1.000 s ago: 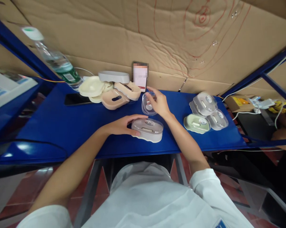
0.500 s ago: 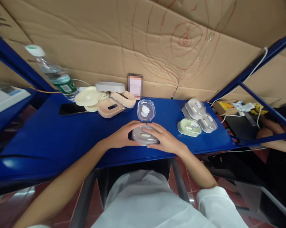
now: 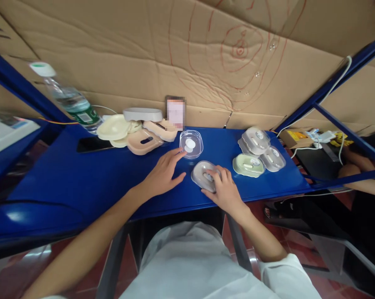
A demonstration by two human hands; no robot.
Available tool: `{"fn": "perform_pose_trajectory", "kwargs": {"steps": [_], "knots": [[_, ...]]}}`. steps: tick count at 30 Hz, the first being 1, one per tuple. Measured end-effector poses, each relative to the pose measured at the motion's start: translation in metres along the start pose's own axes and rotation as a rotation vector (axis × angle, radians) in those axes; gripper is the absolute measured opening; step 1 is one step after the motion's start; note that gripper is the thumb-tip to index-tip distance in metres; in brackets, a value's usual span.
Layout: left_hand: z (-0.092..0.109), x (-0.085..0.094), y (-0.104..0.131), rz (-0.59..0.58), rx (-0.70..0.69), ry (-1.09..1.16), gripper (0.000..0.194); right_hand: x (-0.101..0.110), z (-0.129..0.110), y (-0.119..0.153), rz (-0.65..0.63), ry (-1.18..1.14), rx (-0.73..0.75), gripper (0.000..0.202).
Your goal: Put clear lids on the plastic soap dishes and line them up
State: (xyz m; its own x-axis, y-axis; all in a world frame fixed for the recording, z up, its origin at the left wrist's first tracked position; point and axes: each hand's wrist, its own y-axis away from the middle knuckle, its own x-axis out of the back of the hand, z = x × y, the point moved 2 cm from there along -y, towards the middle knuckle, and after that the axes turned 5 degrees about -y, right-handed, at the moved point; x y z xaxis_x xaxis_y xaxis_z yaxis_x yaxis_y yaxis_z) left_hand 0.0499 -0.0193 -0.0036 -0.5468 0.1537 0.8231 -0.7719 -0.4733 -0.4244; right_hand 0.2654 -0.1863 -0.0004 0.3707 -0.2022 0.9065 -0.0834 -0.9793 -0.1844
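Note:
My right hand (image 3: 227, 190) grips a grey lidded box (image 3: 201, 174) from its right side, near the table's front edge. To the left, my left hand (image 3: 162, 173) is open, thumb and fingers apart. Its fingertips reach the near left edge of a clear square tray (image 3: 197, 149) that has round white pieces (image 3: 189, 144) in it; whether they touch it I cannot tell. A light green lidded box (image 3: 248, 165) stands on the right, beside several grey lidded boxes (image 3: 256, 141), one on top of another.
Beige and cream plastic parts (image 3: 143, 142) lie in a pile at the back left, near a dark phone (image 3: 92, 144) and a water bottle (image 3: 77, 106). Cardboard (image 3: 119, 50) rises behind the blue table (image 3: 94, 182). Another person's arm (image 3: 362, 181) shows at the far right.
My left hand has let go of the grey box and moved left, its fingers spreading toward the clear tray. My right hand has moved right with the box, which is now turned.

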Motion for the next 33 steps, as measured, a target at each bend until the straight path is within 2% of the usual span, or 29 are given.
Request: {"fn": "perform_pose_trajectory", "kwargs": {"steps": [2,4,6,8,11,12,14,17,19,21,24,28,30,33], "knots": [[0.001,-0.005,-0.023,-0.017,-0.001,-0.125,0.071,-0.002,0.001,0.005,0.052,0.059,-0.094,0.070],[0.000,-0.015,-0.042,-0.103,0.016,-0.207,0.069,-0.005,0.006,0.003,0.086,0.119,-0.147,0.076],[-0.003,-0.023,-0.052,-0.171,0.039,-0.238,0.060,-0.006,0.014,-0.010,0.104,0.165,-0.176,0.077],[-0.003,-0.027,-0.051,-0.193,0.053,-0.250,0.050,-0.004,0.021,-0.030,0.107,0.202,-0.219,0.074],[0.004,-0.024,-0.035,-0.182,0.049,-0.284,0.048,0.004,0.021,-0.064,0.151,0.252,-0.287,0.075],[0.008,-0.021,-0.027,-0.178,0.046,-0.296,0.048,0.006,0.016,-0.073,0.170,0.251,-0.270,0.075],[0.016,-0.014,-0.009,-0.171,0.044,-0.312,0.046,0.007,-0.002,-0.084,0.173,0.206,-0.141,0.073],[0.021,-0.002,0.024,-0.141,0.090,-0.334,0.044,0.000,-0.028,-0.079,0.075,0.080,0.107,0.058],[0.021,0.005,0.048,-0.110,0.139,-0.349,0.043,-0.004,-0.031,-0.066,0.017,0.024,0.147,0.050],[0.018,0.012,0.069,-0.082,0.192,-0.374,0.041,-0.005,-0.019,-0.055,-0.007,0.014,0.089,0.045],[0.011,0.021,0.093,-0.040,0.259,-0.443,0.040,0.003,0.016,-0.051,-0.051,0.072,-0.059,0.045],[0.001,0.027,0.105,0.032,0.321,-0.560,0.037,0.017,0.056,-0.065,-0.175,0.176,-0.209,0.066],[-0.003,0.029,0.107,0.069,0.355,-0.596,0.036,0.020,0.060,-0.071,-0.167,0.215,-0.217,0.070],[-0.007,0.033,0.112,0.115,0.425,-0.631,0.037,0.013,0.052,-0.069,-0.211,0.175,-0.108,0.064]]}}
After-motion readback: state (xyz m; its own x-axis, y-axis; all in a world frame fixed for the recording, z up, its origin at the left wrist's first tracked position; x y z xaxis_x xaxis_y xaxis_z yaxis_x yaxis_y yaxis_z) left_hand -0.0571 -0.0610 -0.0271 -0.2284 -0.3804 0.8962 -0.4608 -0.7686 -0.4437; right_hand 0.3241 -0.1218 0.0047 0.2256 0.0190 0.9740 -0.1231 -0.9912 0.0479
